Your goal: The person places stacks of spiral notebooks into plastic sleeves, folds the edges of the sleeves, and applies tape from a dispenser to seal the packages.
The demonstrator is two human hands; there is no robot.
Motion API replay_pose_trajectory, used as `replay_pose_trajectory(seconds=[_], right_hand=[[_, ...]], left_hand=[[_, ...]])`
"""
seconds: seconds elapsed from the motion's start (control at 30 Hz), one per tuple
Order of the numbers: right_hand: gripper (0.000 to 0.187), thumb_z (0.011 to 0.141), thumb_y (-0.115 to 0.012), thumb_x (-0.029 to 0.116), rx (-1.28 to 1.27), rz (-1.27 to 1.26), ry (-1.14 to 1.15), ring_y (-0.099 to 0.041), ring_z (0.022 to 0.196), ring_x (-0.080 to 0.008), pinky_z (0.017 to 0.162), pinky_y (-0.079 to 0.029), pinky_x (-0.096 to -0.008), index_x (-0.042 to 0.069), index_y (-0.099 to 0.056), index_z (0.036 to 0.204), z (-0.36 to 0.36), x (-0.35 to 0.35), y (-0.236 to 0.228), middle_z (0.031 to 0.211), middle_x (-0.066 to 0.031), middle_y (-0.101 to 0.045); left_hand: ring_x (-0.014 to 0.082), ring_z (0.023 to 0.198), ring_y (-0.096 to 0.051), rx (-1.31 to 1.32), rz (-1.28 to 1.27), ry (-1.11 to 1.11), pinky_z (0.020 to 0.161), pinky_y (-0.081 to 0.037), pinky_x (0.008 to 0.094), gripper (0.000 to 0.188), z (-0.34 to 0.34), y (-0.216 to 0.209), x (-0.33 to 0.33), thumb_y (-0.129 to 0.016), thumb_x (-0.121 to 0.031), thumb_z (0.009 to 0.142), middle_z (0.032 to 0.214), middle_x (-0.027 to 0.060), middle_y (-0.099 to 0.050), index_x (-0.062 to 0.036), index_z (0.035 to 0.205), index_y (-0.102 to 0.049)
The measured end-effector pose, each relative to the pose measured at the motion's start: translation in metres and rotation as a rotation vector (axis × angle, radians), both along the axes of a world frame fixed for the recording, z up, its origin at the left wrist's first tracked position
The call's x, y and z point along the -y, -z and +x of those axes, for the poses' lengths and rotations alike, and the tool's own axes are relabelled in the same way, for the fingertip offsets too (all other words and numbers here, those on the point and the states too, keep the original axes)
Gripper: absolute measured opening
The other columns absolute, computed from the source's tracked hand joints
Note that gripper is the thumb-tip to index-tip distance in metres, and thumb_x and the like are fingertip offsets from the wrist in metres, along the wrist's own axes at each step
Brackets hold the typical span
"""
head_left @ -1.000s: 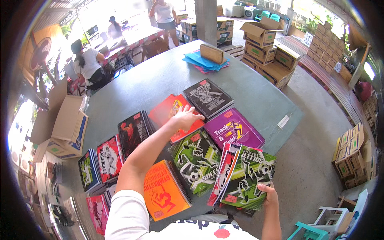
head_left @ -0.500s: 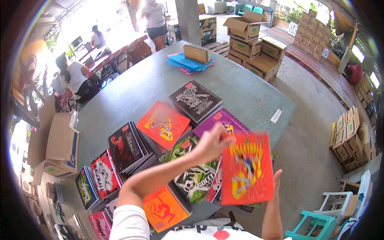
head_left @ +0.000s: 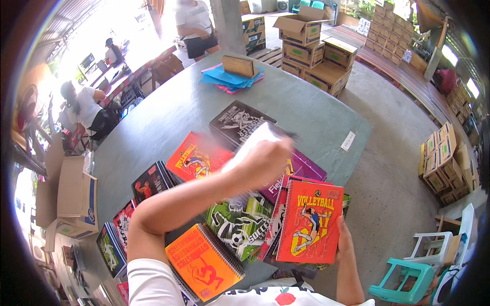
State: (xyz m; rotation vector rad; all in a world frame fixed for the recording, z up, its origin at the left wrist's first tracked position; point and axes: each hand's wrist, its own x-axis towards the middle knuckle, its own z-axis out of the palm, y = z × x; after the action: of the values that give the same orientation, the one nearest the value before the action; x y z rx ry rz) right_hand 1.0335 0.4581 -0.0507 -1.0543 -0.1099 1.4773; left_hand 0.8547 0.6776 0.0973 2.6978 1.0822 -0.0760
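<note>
My right hand (head_left: 345, 238) grips the right edge of a stack of spiral notebooks. On top lies a red-orange notebook (head_left: 311, 222) with a volleyball player on its cover. My left arm stretches across the table, and my left hand (head_left: 268, 153), smeared by motion, is over the near right corner of a black notebook (head_left: 239, 124); its fingers do not show clearly. Below that hand lies a purple notebook (head_left: 309, 168), partly hidden. A green soccer notebook (head_left: 240, 224), an orange gymnastics notebook (head_left: 204, 262) and another red-orange notebook (head_left: 191, 153) lie around my left forearm.
More notebook piles (head_left: 113, 245) line the table's left side. An open carton (head_left: 76, 199) stands beyond them. Blue and pink sheets (head_left: 229, 77) lie under a wooden block (head_left: 238, 65) at the far edge. Stacked cartons (head_left: 311, 56), plastic stools (head_left: 406, 280) and other people (head_left: 196, 28) surround the table.
The red-orange volleyball notebook has settled on the stack at my right hand. My left hand has let go of it and moved away to the black notebook. The view has shifted slightly.
</note>
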Motion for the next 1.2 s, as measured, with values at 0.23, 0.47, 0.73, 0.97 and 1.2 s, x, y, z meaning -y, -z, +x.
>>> replay_pose_trajectory(seconds=[0.23, 0.47, 0.73, 0.97, 1.2], right_hand=[[0.068, 0.063, -0.076, 0.024, 0.511, 0.153, -0.179, -0.055, 0.098, -0.0196, 0.087, -0.042, -0.0329, 0.0, -0.046, 0.12, -0.006, 0.01, 0.002, 0.107, -0.0083, -0.057], [0.053, 0.073, -0.061, 0.02, -0.154, 0.124, -0.003, -0.063, 0.086, -0.0259, 0.076, -0.053, -0.0374, -0.002, -0.047, 0.119, -0.001, 0.011, 0.012, 0.105, -0.0157, -0.06], [0.05, 0.077, -0.06, 0.02, 0.09, 0.03, -0.043, -0.061, 0.091, -0.0235, 0.082, -0.05, -0.0365, 0.001, -0.046, 0.121, -0.002, 0.009, 0.02, 0.105, -0.0136, -0.06], [0.059, 0.074, -0.069, 0.023, -0.045, 0.072, -0.123, -0.058, 0.099, -0.0235, 0.086, -0.047, -0.0375, 0.002, -0.044, 0.123, -0.002, 0.007, 0.008, 0.111, -0.0109, -0.058], [0.056, 0.068, -0.066, 0.013, 0.186, 0.11, -0.086, -0.059, 0.096, -0.0216, 0.086, -0.047, -0.035, 0.001, -0.047, 0.119, 0.004, 0.031, -0.002, 0.104, -0.0113, -0.059]], left_hand=[[0.0312, 0.127, -0.034, -0.201, 0.114, 0.438, 0.103, -0.03, 0.0444, 0.074, -0.025, 0.069, 0.006, -0.071, -0.004, 0.057, 0.133, 0.0193, -0.038, -0.0038, 0.126, -0.043], [0.0305, 0.121, -0.043, -0.181, 0.355, 0.491, 0.096, -0.041, 0.0375, 0.063, -0.048, 0.12, -0.018, -0.061, -0.008, 0.074, 0.129, 0.0209, -0.043, -0.0015, 0.131, -0.036], [0.02, 0.078, -0.061, 0.633, 0.28, -0.215, 0.066, -0.046, 0.0377, 0.014, -0.05, -0.024, -0.025, -0.063, -0.005, 0.069, 0.084, 0.0075, -0.061, -0.0076, 0.081, -0.056], [0.0268, 0.135, -0.019, 0.297, 0.015, 0.548, 0.11, -0.023, 0.042, 0.056, -0.061, 0.095, 0.085, -0.056, 0.007, 0.068, 0.137, 0.004, -0.04, -0.0139, 0.12, -0.053], [0.0288, 0.136, -0.017, 0.227, 0.248, 0.36, 0.111, -0.018, 0.0415, 0.078, -0.101, 0.073, 0.139, -0.057, 0.002, 0.072, 0.146, 0.0127, -0.02, -0.0299, 0.138, -0.03]])
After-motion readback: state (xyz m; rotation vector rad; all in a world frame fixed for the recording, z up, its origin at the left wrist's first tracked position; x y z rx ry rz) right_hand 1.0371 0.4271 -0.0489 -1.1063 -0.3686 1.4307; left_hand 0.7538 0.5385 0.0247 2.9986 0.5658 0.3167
